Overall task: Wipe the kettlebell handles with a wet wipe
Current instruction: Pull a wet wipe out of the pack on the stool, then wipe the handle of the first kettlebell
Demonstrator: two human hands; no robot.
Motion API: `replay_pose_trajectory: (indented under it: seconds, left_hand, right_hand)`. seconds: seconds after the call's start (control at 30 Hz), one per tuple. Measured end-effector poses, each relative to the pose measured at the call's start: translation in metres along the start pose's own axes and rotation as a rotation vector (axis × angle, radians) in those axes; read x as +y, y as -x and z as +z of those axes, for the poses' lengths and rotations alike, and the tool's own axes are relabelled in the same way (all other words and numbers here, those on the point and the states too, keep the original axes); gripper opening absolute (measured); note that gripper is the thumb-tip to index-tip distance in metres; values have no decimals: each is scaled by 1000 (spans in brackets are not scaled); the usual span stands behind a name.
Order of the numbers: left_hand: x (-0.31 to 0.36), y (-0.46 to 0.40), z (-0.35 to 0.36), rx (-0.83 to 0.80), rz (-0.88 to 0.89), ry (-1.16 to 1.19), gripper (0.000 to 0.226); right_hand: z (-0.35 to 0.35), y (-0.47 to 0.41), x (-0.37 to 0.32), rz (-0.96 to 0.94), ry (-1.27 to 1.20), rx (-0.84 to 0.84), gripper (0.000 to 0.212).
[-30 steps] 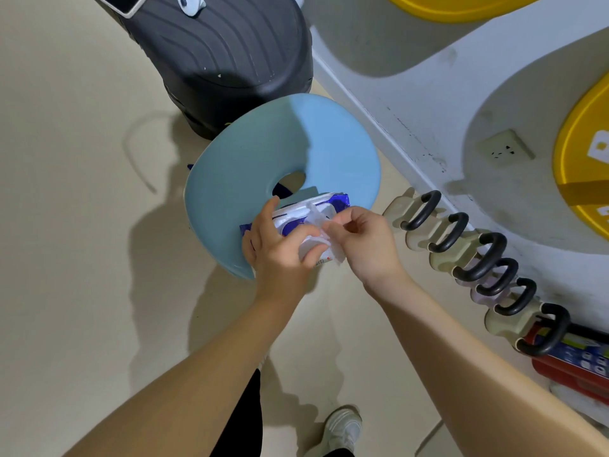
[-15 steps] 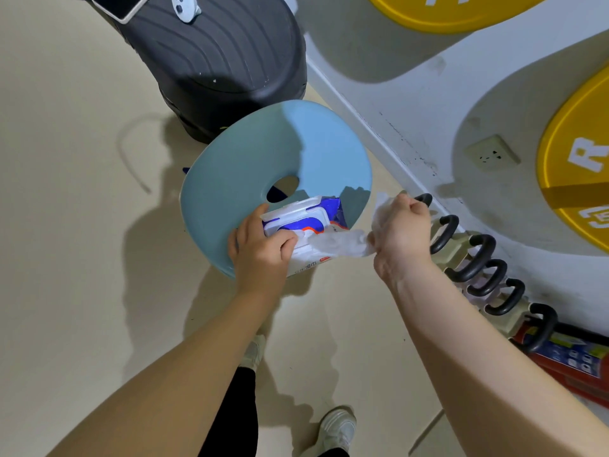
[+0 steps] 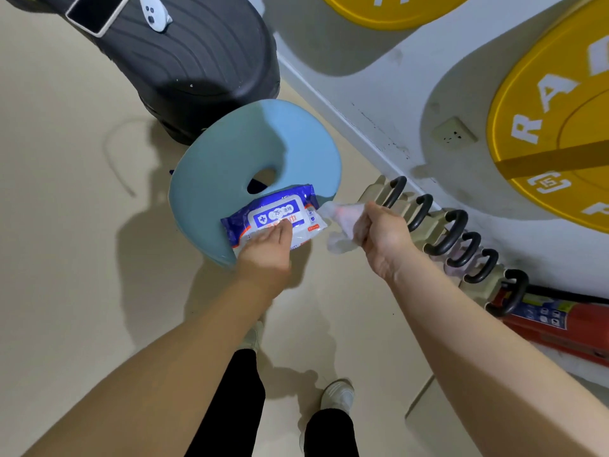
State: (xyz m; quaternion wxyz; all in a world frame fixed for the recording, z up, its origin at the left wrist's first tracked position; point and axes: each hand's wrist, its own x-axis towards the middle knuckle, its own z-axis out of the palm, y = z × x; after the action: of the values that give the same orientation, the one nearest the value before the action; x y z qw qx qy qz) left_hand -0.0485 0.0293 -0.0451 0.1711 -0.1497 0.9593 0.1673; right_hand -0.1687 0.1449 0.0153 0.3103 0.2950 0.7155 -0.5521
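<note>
right hand (image 3: 384,237) is gripping a pulled wet wipe (image 3: 339,225), centre frame; left hand (image 3: 267,249) is lying flat on the pack (image 3: 273,216); kettlebell handles (image 3: 454,232), right of centre, are awaiting wiping.

Wet wipe (image 3: 342,225) gripped in right hand (image 3: 384,234), held just beside first of kettlebell handles (image 3: 393,192), not touching. Left hand (image 3: 268,247) laid flat, fingers straight, on blue wipe pack (image 3: 273,214). Pack rested on light-blue round stool (image 3: 224,179). Kettlebells lined in row along wall (image 3: 379,94). Red fire extinguisher (image 3: 557,328) laid on floor (image 3: 66,258) past row's end.
</note>
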Motion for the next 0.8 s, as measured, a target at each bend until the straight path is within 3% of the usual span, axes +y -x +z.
replay_pose_trajectory:
  seconds: [0.07, 0.13, 0.23, 0.4, 0.5, 0.57, 0.63, 0.73, 0.8]
  left_hand:
    - [10, -8, -18, -23, -20, 177, 37]
    - [28, -10, -48, -21, -12, 555, 27]
    - [61, -15, -79, -268, -75, 1084, 29]
    - [99, -30, -68, -359, 23, 1114, 17]
    - [129, -45, -57, -463, 16, 1056, 27]
    - [151, -62, -47, -439, -27, 1172, 18]
    - [169, -84, -27, -377, -95, 1311, 24]
    - [192, -122, 16, -328, -165, 1382, 15]
    - [204, -145, 49, -348, -188, 1387, 22]
  right_hand:
    - [-7, 3, 2, 40, -80, -98, 25]
    - [-17, 7, 2, 88, -204, -208, 30]
    - [-37, 8, -4, 124, -412, -346, 37]
    - [-86, -14, -24, 95, -421, -251, 36]
    - [-121, -39, -31, 83, -447, -215, 33]
    - [-143, -63, -34, 81, -513, -283, 39]
    - [-163, -91, -31, 75, -537, -397, 43]
    - [-188, -139, -18, 108, -423, -534, 31]
    - [-203, -174, -5, 141, -310, -598, 30]
